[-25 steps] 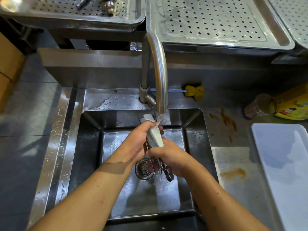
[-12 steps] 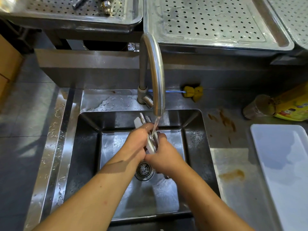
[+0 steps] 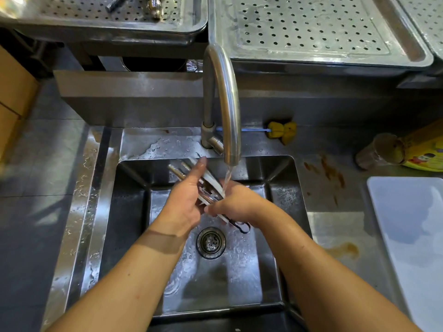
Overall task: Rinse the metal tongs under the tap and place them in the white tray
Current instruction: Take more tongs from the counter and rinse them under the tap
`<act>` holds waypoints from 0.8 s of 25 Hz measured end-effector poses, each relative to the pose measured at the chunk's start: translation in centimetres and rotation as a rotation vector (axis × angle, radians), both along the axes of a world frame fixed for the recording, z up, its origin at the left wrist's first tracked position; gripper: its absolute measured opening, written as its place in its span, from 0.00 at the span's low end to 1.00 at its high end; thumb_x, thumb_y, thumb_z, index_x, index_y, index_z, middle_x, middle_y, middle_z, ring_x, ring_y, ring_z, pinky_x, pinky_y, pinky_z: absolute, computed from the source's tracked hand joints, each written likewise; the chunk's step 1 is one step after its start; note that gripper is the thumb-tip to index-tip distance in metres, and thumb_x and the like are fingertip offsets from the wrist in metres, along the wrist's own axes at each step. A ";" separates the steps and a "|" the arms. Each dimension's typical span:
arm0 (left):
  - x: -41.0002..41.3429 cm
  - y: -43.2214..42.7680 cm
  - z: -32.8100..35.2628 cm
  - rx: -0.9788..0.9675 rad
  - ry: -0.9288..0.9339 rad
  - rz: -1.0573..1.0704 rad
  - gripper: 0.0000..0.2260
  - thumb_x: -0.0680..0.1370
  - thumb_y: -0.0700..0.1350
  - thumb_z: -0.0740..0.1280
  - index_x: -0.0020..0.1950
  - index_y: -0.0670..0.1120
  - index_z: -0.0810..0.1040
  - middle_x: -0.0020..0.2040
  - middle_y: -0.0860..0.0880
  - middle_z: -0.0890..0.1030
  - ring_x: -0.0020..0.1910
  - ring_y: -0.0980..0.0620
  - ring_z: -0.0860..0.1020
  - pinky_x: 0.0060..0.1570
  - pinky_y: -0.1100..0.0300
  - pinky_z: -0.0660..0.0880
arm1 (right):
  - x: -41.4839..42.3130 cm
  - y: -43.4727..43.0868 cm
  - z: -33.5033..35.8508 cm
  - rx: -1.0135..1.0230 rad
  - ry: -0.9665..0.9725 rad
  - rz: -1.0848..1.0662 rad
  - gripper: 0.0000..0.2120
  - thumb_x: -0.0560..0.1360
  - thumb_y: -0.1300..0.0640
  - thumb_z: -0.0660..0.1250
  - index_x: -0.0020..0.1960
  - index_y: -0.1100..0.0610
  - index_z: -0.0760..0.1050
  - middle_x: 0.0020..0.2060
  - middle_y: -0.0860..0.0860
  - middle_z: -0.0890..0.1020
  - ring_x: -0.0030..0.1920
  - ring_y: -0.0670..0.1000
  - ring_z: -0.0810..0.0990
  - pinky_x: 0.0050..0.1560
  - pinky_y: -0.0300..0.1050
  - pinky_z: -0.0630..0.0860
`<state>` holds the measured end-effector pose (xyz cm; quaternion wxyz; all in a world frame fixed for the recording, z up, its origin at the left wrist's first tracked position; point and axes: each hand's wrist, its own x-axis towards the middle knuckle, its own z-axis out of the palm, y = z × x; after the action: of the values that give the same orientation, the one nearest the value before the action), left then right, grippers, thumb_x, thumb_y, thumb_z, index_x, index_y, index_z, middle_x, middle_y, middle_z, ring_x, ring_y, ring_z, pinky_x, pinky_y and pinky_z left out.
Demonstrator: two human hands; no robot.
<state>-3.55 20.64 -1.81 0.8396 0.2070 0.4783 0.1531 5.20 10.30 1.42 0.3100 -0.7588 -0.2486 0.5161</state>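
Observation:
The metal tongs [image 3: 208, 186] lie slanted over the steel sink [image 3: 134, 224], tips pointing up-left toward the sink's back wall, with a dark loop hanging from the handle end. My right hand [image 3: 236, 202] grips the handle end. My left hand [image 3: 187, 197] is laid against the arms of the tongs, fingers stretched along them. Water runs from the curved tap [image 3: 225, 99] onto the tongs just beside my right hand. The white tray [image 3: 412, 236] lies on the counter at the right edge, with nothing in it.
A round drain [image 3: 211, 243] sits in the wet sink floor. Behind the tap lies a yellow sponge brush [image 3: 281, 132]. A tipped glass [image 3: 381, 150] and a yellow packet [image 3: 426, 149] lie above the tray. Perforated steel trays [image 3: 311, 27] sit on the raised shelf. Brown stains mark the counter.
The tongs have tilted and slid up-left, tips now nearer the sink's back-left. My left hand has opened out along them. My right hand stays on the handle end.

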 end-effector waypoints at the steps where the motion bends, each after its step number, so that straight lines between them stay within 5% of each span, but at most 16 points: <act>1: 0.0 0.3 0.0 0.013 0.040 0.043 0.16 0.68 0.52 0.80 0.47 0.42 0.88 0.46 0.41 0.89 0.41 0.44 0.89 0.35 0.51 0.85 | 0.2 0.7 0.1 -0.018 -0.099 0.108 0.15 0.72 0.59 0.77 0.55 0.54 0.77 0.40 0.49 0.84 0.35 0.49 0.83 0.32 0.41 0.79; 5: -0.3 1.6 -0.5 -0.032 0.093 0.244 0.08 0.79 0.48 0.72 0.47 0.43 0.83 0.39 0.45 0.87 0.33 0.49 0.87 0.33 0.57 0.82 | -0.2 4.0 1.1 -0.006 -0.441 0.437 0.18 0.72 0.51 0.76 0.59 0.51 0.75 0.47 0.50 0.83 0.42 0.54 0.84 0.37 0.42 0.76; 8: -1.1 2.6 -0.5 -0.043 0.010 0.314 0.11 0.81 0.47 0.68 0.43 0.43 0.82 0.37 0.44 0.86 0.33 0.46 0.86 0.38 0.54 0.83 | 0.0 4.8 1.5 0.022 -0.362 0.478 0.22 0.73 0.51 0.77 0.65 0.53 0.76 0.45 0.48 0.83 0.36 0.47 0.82 0.30 0.33 0.73; 10: -1.6 2.8 -0.3 -0.063 -0.037 0.333 0.10 0.81 0.47 0.66 0.48 0.42 0.82 0.41 0.43 0.85 0.41 0.43 0.85 0.50 0.48 0.83 | 0.8 3.9 1.8 0.028 -0.061 0.309 0.20 0.75 0.54 0.76 0.65 0.56 0.78 0.41 0.53 0.84 0.31 0.48 0.82 0.28 0.37 0.77; 13: -1.8 2.9 -0.5 -0.114 -0.027 0.442 0.07 0.81 0.44 0.66 0.43 0.46 0.78 0.32 0.48 0.83 0.29 0.48 0.84 0.34 0.55 0.83 | 1.3 1.5 1.7 0.081 0.318 -0.226 0.13 0.80 0.57 0.71 0.62 0.62 0.80 0.46 0.63 0.84 0.41 0.58 0.84 0.45 0.56 0.86; 16: -0.9 2.2 -0.8 -0.226 -0.017 0.538 0.10 0.80 0.43 0.65 0.38 0.47 0.75 0.26 0.49 0.80 0.21 0.50 0.80 0.23 0.58 0.79 | 0.5 -0.2 0.9 0.133 0.366 -0.550 0.14 0.83 0.56 0.65 0.62 0.64 0.80 0.54 0.64 0.85 0.50 0.59 0.82 0.57 0.56 0.80; 18: 0.0 1.1 -1.1 -0.300 -0.033 0.551 0.09 0.80 0.43 0.64 0.40 0.46 0.76 0.32 0.48 0.81 0.22 0.49 0.81 0.23 0.58 0.79 | -0.9 -0.1 0.8 0.208 0.356 -0.655 0.16 0.82 0.52 0.65 0.62 0.63 0.79 0.55 0.63 0.84 0.52 0.58 0.80 0.58 0.55 0.78; 20: 0.6 -0.4 -1.4 -0.348 -0.100 0.519 0.06 0.80 0.43 0.64 0.49 0.43 0.80 0.45 0.44 0.85 0.34 0.46 0.86 0.34 0.55 0.84 | -2.4 0.1 0.8 0.254 0.161 -0.636 0.17 0.77 0.42 0.67 0.58 0.54 0.76 0.53 0.58 0.84 0.51 0.52 0.81 0.59 0.56 0.79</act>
<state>-2.91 20.26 -3.21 0.8178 -0.0765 0.4924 0.2880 2.78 10.37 2.17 0.5659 -0.7104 -0.0369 0.4168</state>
